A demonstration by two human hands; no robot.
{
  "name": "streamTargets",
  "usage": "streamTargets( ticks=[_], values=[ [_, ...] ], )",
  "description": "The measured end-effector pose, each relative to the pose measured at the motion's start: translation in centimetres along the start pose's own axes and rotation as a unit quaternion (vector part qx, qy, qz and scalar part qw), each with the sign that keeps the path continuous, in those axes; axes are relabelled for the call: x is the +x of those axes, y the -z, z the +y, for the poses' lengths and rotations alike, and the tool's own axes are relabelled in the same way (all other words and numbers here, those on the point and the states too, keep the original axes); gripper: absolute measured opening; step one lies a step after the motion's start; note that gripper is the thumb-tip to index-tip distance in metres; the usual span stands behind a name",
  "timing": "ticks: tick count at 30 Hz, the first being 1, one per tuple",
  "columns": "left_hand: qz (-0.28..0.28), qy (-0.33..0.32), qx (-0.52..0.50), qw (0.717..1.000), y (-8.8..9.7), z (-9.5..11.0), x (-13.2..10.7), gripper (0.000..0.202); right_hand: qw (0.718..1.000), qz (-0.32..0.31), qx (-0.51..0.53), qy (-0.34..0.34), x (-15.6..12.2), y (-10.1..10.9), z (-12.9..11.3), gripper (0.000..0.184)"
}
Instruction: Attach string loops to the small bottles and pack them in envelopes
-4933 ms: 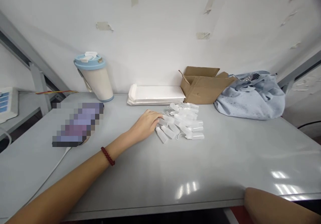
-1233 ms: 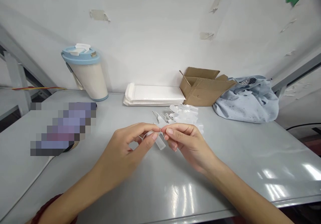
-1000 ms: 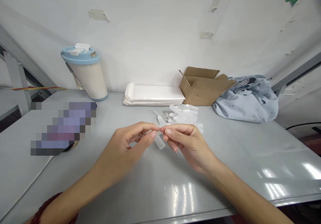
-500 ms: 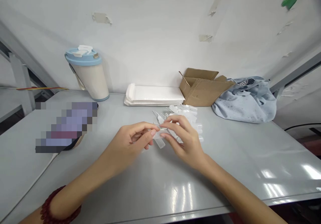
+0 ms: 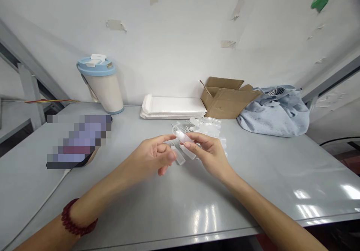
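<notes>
Here right hand [image 5: 210, 154] grips vial [image 5: 188, 148]

The right hand [image 5: 209, 155] grips a small clear bottle [image 5: 186, 141], tilted, above the grey table [image 5: 253, 191]. The left hand [image 5: 153, 157] is loosely curled, index fingertip just beside the bottle's tip. A pile of bottles [image 5: 209, 125] lies just behind the hands.

left hand [image 5: 154, 155]: loosely curled, index extended | right hand [image 5: 209, 151]: fingertips pinched | forearms converging

Small translucent bottle [image 5: 188, 148], tilted, aloft
</notes>
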State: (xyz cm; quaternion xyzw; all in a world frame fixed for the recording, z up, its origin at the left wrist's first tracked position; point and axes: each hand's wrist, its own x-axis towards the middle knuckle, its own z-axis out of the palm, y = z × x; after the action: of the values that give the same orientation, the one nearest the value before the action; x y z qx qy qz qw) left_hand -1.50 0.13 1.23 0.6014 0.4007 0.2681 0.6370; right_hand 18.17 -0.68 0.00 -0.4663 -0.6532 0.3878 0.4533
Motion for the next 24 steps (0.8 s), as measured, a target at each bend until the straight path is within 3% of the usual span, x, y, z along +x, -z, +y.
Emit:
streamTargets(
  ticks=[5, 10, 15, 20, 24],
  values=[
    [0.018, 0.047, 0.066, 0.997, -1.3, 0.4, -0.1, 0.033, 0.991, -0.030, 0.119, -0.060, -0.2, -0.4, 0.0, 0.018],
    [0.054, 0.032, 0.085, 0.994, -1.6, 0.3, 0.2, 0.034, 0.963, -0.054, 0.243, -0.107, -0.3, -0.7, -0.5, 0.017],
    [-0.002, 0.043, 0.086, 0.995, -1.9, -0.1, 0.4, 0.034, 0.932, -0.058, 0.326, -0.146, -0.3, -0.8, -0.8, 0.016],
    [-0.030, 0.054, 0.072, 0.995, -3.8, -1.6, 0.8, 0.025, 0.892, -0.067, 0.422, -0.149, -0.5, -1.3, -0.6, 0.018],
    [-0.037, 0.010, 0.075, 0.996, -4.4, -1.5, 1.1, 0.034, 0.894, -0.060, 0.422, -0.139, -0.3, -1.1, -0.5, 0.018]
  ],
)
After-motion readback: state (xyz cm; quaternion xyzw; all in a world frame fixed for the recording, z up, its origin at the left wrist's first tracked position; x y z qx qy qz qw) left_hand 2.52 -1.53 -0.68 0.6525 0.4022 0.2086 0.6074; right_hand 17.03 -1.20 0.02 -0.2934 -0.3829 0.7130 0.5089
